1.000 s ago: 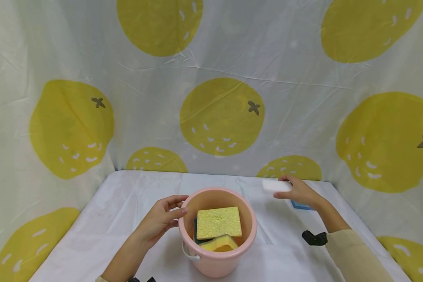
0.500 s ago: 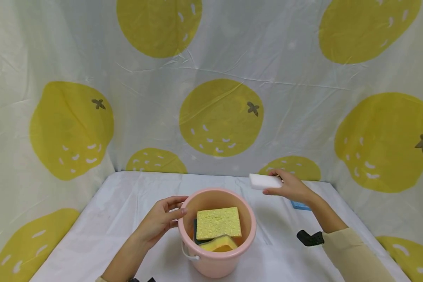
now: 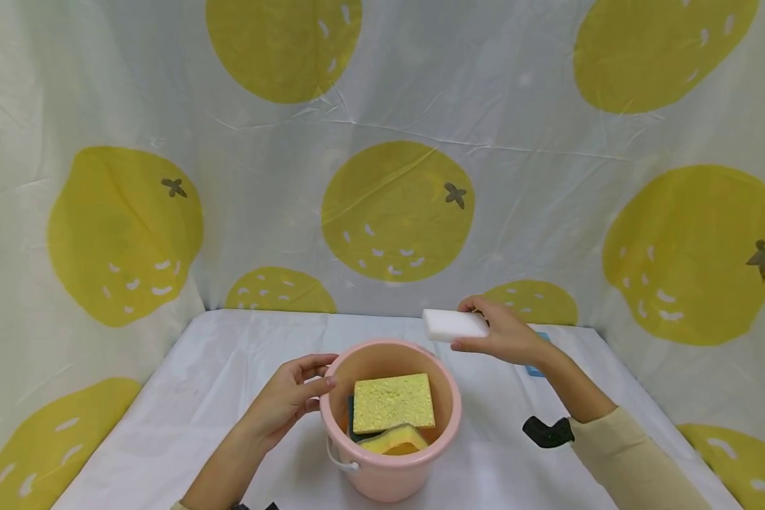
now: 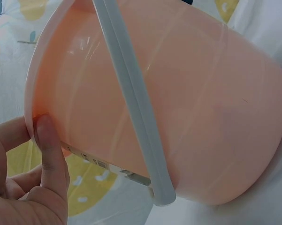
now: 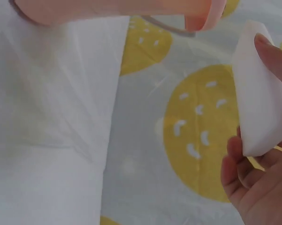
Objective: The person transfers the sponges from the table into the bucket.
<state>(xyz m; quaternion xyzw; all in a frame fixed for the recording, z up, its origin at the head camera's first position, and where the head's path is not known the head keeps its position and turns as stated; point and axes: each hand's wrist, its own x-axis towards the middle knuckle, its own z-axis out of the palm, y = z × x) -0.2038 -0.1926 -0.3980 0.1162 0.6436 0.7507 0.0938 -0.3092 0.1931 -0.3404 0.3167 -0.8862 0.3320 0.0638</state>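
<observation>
- Up above the far right side of the pink bucket (image 3: 392, 418), the right hand (image 3: 506, 338) has a white sponge block (image 3: 454, 325) pinched, thumb underneath and fingers curled over the top. Firm grip on one end, the rest of the block sticks out free.
- The block's long axis runs pretty much left-right and close to level in the head view, with the free end pointing toward the bucket side. It's clear of the rim, not touching it.
- From that grip the bucket's opening lies down, to the left and nearer the person. So the right hand is the one nearer the block, while the left is the one on the bucket.
- The left hand (image 3: 290, 398) is on the bucket's left rim; the wrist view shows the thumb (image 4: 49, 154) laid against the outside wall just under the lip, with the grey handle (image 4: 133, 101) hanging down the side.
- Inside the bucket there's already a flat yellow sponge (image 3: 394, 402), with another yellow one (image 3: 395, 440) wedged at the near edge.
- A small blue thing (image 3: 534, 370) lies on the table (image 3: 229, 361) just behind the right wrist, mostly hidden.
</observation>
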